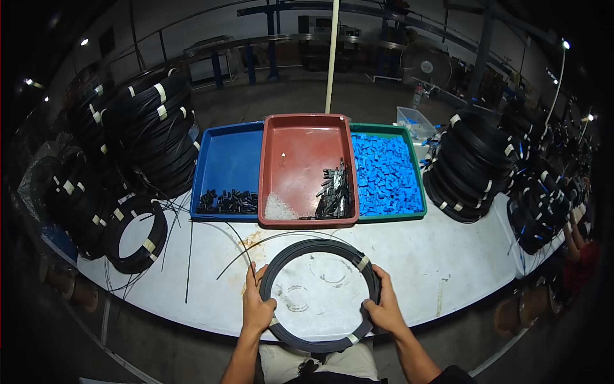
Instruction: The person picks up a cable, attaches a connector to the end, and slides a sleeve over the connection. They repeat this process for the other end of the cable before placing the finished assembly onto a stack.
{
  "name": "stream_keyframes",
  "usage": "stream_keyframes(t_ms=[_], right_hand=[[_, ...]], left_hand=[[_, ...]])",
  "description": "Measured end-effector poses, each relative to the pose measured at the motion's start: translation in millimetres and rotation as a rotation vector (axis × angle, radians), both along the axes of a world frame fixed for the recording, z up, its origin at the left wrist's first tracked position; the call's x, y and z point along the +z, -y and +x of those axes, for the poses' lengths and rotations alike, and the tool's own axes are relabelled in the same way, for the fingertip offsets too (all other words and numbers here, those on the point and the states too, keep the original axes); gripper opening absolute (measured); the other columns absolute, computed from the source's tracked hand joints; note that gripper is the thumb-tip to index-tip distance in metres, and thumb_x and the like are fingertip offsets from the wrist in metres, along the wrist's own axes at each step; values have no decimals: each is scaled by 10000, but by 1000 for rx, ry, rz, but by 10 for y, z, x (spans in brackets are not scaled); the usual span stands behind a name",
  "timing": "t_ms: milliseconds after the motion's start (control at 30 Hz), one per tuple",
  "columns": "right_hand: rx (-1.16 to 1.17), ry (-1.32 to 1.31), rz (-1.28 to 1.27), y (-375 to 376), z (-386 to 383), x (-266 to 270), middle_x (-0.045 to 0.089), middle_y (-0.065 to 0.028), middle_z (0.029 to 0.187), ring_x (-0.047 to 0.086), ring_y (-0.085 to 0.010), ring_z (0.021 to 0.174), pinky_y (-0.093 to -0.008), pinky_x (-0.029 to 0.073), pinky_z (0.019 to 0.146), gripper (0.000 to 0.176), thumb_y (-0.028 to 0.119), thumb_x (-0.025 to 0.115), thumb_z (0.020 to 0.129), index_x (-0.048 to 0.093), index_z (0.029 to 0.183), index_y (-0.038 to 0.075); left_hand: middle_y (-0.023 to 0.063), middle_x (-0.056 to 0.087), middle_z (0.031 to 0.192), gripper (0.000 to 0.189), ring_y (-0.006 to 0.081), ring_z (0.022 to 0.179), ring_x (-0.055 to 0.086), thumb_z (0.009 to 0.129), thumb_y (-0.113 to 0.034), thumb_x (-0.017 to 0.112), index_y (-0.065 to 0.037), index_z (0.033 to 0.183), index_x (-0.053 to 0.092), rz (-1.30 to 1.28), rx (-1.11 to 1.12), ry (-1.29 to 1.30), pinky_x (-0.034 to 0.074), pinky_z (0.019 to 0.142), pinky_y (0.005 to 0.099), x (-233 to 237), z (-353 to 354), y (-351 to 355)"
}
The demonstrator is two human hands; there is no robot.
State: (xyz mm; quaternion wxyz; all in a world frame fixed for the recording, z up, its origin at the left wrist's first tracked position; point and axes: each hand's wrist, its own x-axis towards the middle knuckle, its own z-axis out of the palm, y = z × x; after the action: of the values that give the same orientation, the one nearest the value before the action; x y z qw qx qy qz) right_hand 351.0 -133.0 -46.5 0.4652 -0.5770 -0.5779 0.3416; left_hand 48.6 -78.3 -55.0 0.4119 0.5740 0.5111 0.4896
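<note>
A coil of black cable, bound with pale tape, is held at the near edge of the white table. My left hand grips its left side, thumb on the inner rim. On the opposite side my right hand is closed round the coil, its thumb also inside. One loose cable end curves out to the left over the tabletop. Beyond the coil stand a blue tray with small black parts, a red tray with black and clear parts, and a green tray full of blue connectors.
Tall stacks of black cable coils rise at the left, with a single coil lying in front. More coils are piled at the right. A clear plastic box sits behind the green tray. Another person's arm shows at the far right.
</note>
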Motion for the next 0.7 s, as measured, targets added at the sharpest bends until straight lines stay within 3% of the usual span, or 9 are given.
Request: stream_keyframes(t_ms=[100, 167, 233, 300, 367, 400, 467, 567, 700], right_hand=[[-29, 150, -49, -176, 119, 100, 533, -173, 1322, 519, -242, 1244, -367, 393, 1097, 594, 95, 683, 886, 405, 1400, -16], [-18, 148, 8, -489, 153, 161, 646, -149, 1126, 639, -224, 1039, -351, 509, 933, 364, 144, 649, 970, 518, 1273, -7], [-15, 131, -5, -775, 60, 413, 684, -233, 1115, 679, -368, 1016, -431, 514, 931, 340, 165, 654, 946, 566, 1219, -18], [44, 267, 51, -1116, -32, 505, 694, -270, 1119, 678, -402, 1067, -453, 516, 935, 320, 151, 651, 945, 590, 1196, -37], [117, 450, 29, -1417, -170, 537, 698, -291, 1068, 670, -437, 1043, -478, 521, 899, 280, 131, 646, 941, 620, 1157, -46], [113, 445, 31, -1569, -244, 509, 698, -291, 1068, 670, -437, 1043, -478, 521, 899, 280, 131, 646, 941, 620, 1157, -46], [208, 549, -2, -1781, -379, 417, 707, -288, 995, 678, -457, 969, -502, 516, 860, 233, 122, 636, 941, 651, 1091, -56], [225, 443, 60, -1795, -528, 351, 703, -289, 919, 677, -470, 910, -523, 508, 823, 201, 121, 632, 941, 663, 1018, -62], [181, 313, 104, -1757, -450, 324, 705, -252, 860, 700, -396, 834, -460, 523, 761, 158, 91, 669, 909, 663, 964, -57]], left_hand=[[277, 493, 1477, 912, 320, 1352, 535, 769, 112, 580, 76, 1578, 162, -37, 60, 137, 427, 1106, 350, 46, 43, 38], [266, 527, 1442, 719, 289, 1296, 575, 896, 44, 585, 95, 1538, 265, -78, 71, 115, 481, 1034, 334, 130, 29, 47], [251, 597, 1364, 589, 261, 1222, 629, 930, 3, 599, 110, 1470, 390, -117, 97, 170, 499, 1000, 318, 139, -36, -27], [189, 757, 1028, 331, 209, 932, 738, 962, -76, 617, 123, 1226, 631, -20, 243, -113, 565, 833, 304, 265, -78, -112], [176, 759, 815, 267, 210, 747, 743, 948, -122, 645, 115, 1055, 706, -46, 265, -302, 568, 709, 325, 362, -212, -226], [175, 714, 672, 282, 245, 633, 724, 925, -177, 682, 99, 935, 736, -24, 357, -525, 547, 641, 355, 583, -187, -248], [206, 709, 672, 311, 294, 618, 724, 880, -220, 749, 90, 914, 748, -20, 442, -572, 540, 629, 373, 670, -258, -382], [227, 716, 703, 304, 319, 630, 730, 849, -215, 789, 82, 902, 756, -4, 450, -578, 550, 639, 376, 723, -312, -520], [214, 712, 689, 249, 350, 618, 717, 808, -191, 788, 52, 860, 766, 55, 514, -795, 566, 649, 410, 590, -347, -619]])
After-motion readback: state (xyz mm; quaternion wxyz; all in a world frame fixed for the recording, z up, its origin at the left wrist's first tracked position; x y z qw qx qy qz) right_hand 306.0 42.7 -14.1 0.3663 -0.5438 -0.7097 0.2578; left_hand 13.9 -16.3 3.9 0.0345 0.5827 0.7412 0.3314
